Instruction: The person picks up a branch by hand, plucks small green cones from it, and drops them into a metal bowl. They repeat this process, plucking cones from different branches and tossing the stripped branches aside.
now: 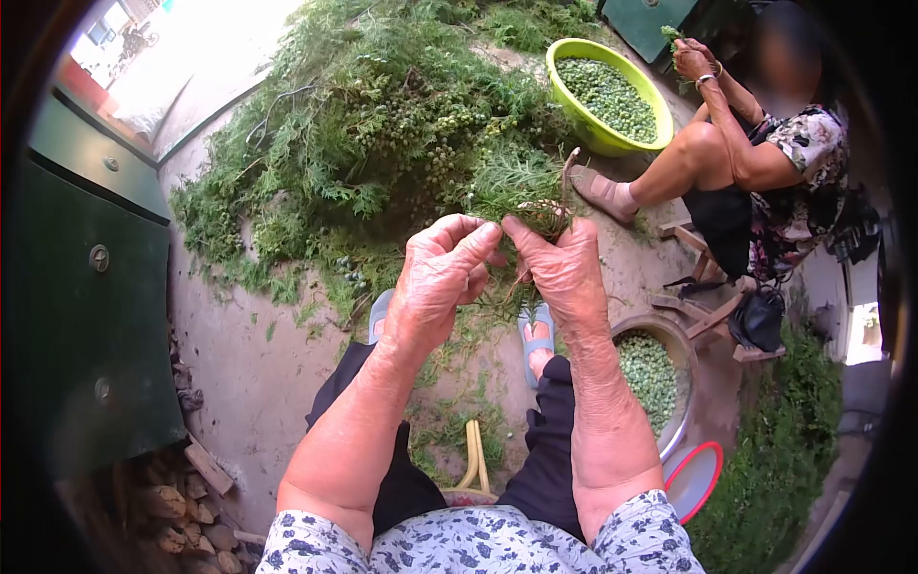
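In front of my knees my right hand (pixel 564 273) grips a leafy evergreen sprig (pixel 521 182), its flat green fronds and brown twigs sticking out above and below the fingers. My left hand (pixel 440 273) is closed in a pinch close beside it, thumb against forefinger; whatever lies between those fingertips is too small to make out. Beyond both hands spreads a large heap of cut evergreen branches (pixel 316 163) with clusters of small green berries. A metal basin (pixel 682 349) of pale green berries stands to the right of my right forearm.
A yellow-green tub (pixel 604 142) of berries stands at the back right, beside a seated person (pixel 794 182) holding a sprig. A red-rimmed bowl (pixel 696 488) sits near my right elbow. Green cabinets (pixel 100 306) line the left, with firewood (pixel 182 512) below. More greenery (pixel 779 459) lies right.
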`<state>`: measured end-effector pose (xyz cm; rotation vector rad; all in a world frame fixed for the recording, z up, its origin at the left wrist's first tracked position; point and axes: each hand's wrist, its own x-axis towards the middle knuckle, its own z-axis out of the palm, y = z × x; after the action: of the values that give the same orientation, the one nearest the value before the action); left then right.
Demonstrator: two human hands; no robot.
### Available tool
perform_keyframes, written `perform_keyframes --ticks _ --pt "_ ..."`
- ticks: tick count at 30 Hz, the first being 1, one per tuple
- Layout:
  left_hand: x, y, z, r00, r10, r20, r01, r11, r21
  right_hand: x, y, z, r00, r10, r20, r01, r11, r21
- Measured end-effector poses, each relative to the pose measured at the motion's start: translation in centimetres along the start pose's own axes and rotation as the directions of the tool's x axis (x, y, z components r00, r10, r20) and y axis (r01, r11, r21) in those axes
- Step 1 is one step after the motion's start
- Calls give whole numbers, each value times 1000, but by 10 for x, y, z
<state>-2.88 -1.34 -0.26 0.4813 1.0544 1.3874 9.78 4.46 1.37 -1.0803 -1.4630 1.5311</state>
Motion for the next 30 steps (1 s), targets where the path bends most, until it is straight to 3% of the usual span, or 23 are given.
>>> perform_keyframes --ticks 5,10,12,15,17,21,22,23,25,27,30 --pt "-1 -1 -1 999 36 12 -37 997 64 -1 2 -1 997 21 70 -19 999 -34" --pt "-3 0 -1 997 29 66 -30 999 15 -1 3 1 995 -30 96 32 999 -16" --pt "-4 2 0 994 52 98 -53 999 4 2 10 -3 987 105 124 -148 897 417" --pt "-6 8 4 990 27 138 -25 999 -21 5 14 -6 987 144 66 -158 854 495" --pt "-5 11 3 998 -15 56 21 993 -116 8 17 -6 983 183 34 -173 832 526" --pt "3 8 -9 999 43 26 -28 908 -419 16 18 -11 976 211 -47 -135 765 630" --pt "2 9 -9 999 41 27 -26 907 -420 18 17 -13 960 272 -67 -147 694 704" --pt "1 10 -8 1000 26 -9 -28 924 -382 19 15 -14 940 331 -81 -151 617 772" --pt "0 9 -7 999 15 -43 -28 939 -343 21 17 -18 930 352 -104 -134 589 797" --pt "-2 7 -8 999 32 -13 -33 995 -92 27 26 -23 922 371 -115 -134 582 802" --pt "-4 2 3 993 119 -1 -118 990 77 25 28 -26 933 354 -64 -149 541 827"
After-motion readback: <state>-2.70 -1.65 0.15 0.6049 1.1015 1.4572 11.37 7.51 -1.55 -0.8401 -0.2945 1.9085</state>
